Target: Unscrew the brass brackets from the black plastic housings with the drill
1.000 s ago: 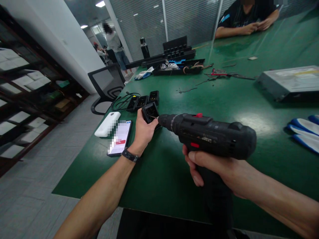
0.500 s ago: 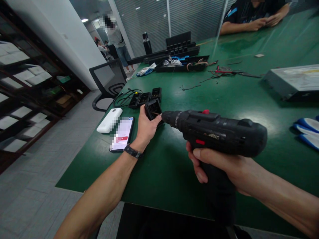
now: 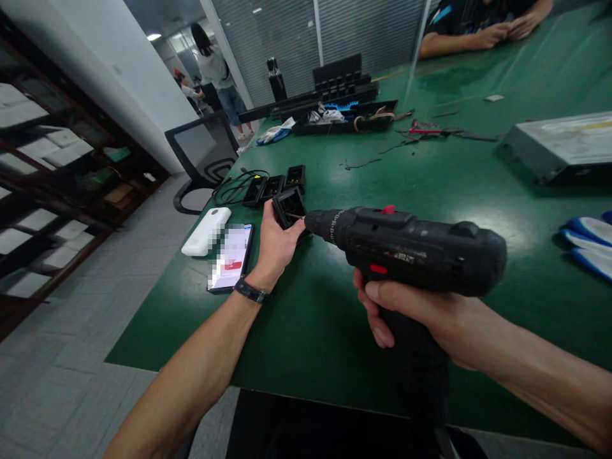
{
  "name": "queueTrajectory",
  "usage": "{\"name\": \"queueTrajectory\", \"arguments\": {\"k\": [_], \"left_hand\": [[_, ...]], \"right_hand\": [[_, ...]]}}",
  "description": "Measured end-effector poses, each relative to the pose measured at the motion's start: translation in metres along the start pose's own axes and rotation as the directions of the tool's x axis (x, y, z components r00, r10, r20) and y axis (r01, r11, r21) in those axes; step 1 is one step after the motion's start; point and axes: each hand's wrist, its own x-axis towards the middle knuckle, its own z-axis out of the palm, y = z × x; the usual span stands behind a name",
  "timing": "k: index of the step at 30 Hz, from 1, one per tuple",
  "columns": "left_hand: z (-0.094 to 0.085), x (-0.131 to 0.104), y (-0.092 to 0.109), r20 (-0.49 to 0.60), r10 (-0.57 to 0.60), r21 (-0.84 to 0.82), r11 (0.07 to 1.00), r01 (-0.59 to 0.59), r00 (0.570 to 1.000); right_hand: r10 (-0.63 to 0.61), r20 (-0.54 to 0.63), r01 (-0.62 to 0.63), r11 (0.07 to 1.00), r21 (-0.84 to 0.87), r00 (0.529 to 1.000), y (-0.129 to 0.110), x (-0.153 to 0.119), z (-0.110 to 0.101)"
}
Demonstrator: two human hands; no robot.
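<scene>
My right hand (image 3: 421, 312) is wrapped round the grip of a black cordless drill (image 3: 406, 245) with red buttons. The drill points left, and its thin bit reaches into the open side of a small black box (image 3: 289, 207). My left hand (image 3: 277, 245), with a dark band at the wrist, grips that box from its near left side and holds it tilted. Inside the box, where the bit tip ends is too dark to make out. Just behind it stand several similar black open boxes (image 3: 272, 186) with a black cable (image 3: 234, 188).
Left of my left hand lie a phone (image 3: 232, 258) and a white power bank (image 3: 206, 231). A grey metal case (image 3: 559, 146) and blue-white gloves (image 3: 590, 245) are at right. Farther back are a black tray (image 3: 344, 124), a bottle (image 3: 276, 80) and a seated person's hands (image 3: 507, 32).
The whole view has shifted slightly, so everything sits a little farther left and mostly higher. Both hands keep their hold, and the drill stays at the box.
</scene>
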Motion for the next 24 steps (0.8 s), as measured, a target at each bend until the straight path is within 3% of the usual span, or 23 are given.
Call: {"name": "queueTrajectory", "arguments": {"k": [24], "left_hand": [[-0.0009, 0.0002, 0.0025, -0.016, -0.029, 0.031, 0.999, 0.030, 0.999]], "right_hand": [[0.014, 0.023, -0.014, 1.000, -0.011, 1.000, -0.0007, 0.0009, 0.0003]]}}
